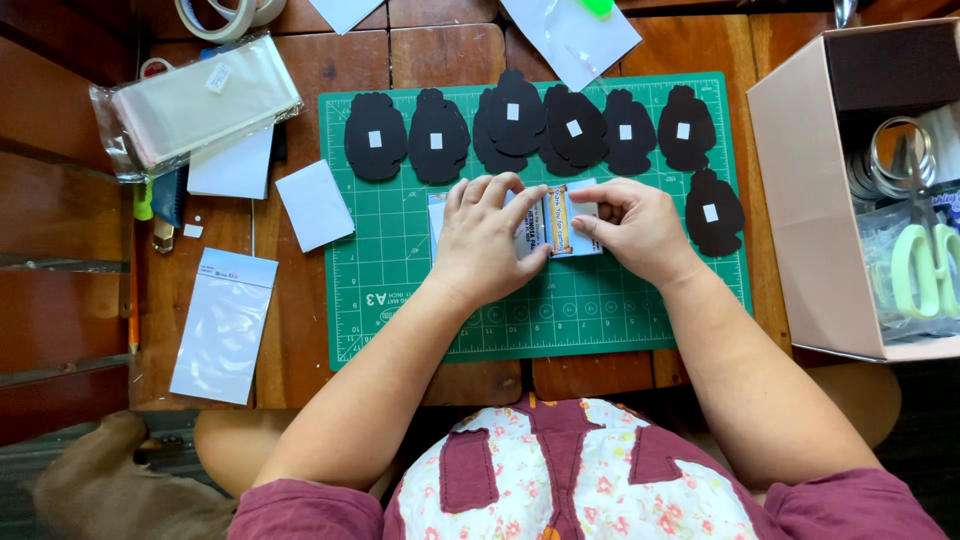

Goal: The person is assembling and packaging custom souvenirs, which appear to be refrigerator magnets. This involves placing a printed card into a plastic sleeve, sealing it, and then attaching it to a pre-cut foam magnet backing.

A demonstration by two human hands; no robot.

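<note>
My left hand [487, 237] and my right hand [633, 227] meet over the middle of a green cutting mat [400, 290]. Together they pinch a small printed card [557, 218] with a white sheet under it, the left hand covering its left half. Several black paper cut-outs [576, 128], each with a small white square in the middle, lie in a row along the mat's far edge. One more black cut-out [714, 212] lies just right of my right hand.
An open pink box [805, 200] at the right holds green-handled scissors [925, 262] and metal rings. Left of the mat lie white paper pads [314, 203], a clear-sleeve packet [192, 104], a plastic bag [225, 325]. A tape roll [222, 18] sits at the back.
</note>
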